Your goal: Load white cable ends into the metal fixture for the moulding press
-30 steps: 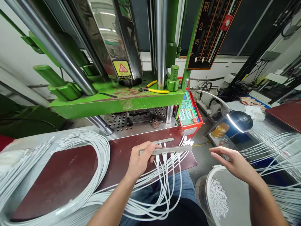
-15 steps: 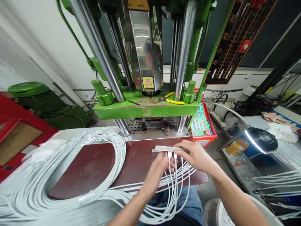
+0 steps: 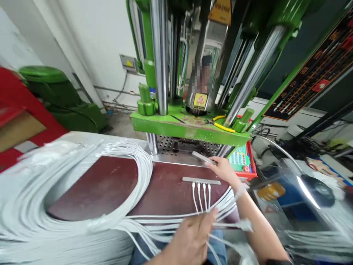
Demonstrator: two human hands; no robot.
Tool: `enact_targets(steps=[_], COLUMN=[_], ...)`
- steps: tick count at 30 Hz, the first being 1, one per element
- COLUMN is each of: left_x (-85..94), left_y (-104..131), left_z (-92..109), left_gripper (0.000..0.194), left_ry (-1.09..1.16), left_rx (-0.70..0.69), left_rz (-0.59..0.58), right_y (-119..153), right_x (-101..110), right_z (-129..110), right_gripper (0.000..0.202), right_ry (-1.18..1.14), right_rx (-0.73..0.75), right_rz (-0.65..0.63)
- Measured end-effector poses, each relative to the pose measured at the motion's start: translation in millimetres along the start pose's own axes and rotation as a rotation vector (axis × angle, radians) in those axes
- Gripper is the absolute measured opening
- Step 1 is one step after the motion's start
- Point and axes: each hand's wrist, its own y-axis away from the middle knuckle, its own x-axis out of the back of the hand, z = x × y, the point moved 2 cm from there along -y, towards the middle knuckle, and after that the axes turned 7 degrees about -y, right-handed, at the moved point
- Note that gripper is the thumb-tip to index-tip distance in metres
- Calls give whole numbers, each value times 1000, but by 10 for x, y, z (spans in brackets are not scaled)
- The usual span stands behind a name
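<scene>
At lower centre, the left hand (image 3: pixel 190 239) closes on white cables (image 3: pixel 201 193) running to a metal bar (image 3: pixel 201 180) lying flat on the table (image 3: pixel 110 184). Right of centre, the right hand (image 3: pixel 224 170) grips a second metal strip (image 3: pixel 202 157) beside the green press (image 3: pixel 187 127).

White wall (image 3: pixel 91 44) far left. Green vertical press (image 3: pixel 190 127) far centre, steel columns (image 3: pixel 159 55). Dark red worktop (image 3: pixel 110 184) near. Gooseneck lamp (image 3: pixel 314 189) lit, right. Red control panel (image 3: pixel 242 162) beside press.
</scene>
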Motion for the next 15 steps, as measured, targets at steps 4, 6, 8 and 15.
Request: enact_targets(steps=[4, 6, 8, 15], left_x=[303, 345, 353, 342], left_y=[-397, -567, -667, -739], left_z=[24, 2, -19, -92], left_gripper=[58, 59, 59, 56], left_ry=[-735, -843, -902, -1019], left_rx=[-143, -149, -144, -166], left_rz=[-156, -216, -231, -203], right_y=[-26, -60, -97, -132], right_x=[-419, -616, -745, -806], right_z=[-126, -103, -54, 86], right_gripper=[36, 35, 31, 31], right_ry=[100, 158, 211, 315], right_rx=[41, 36, 58, 141], right_rz=[-131, -160, -159, -55])
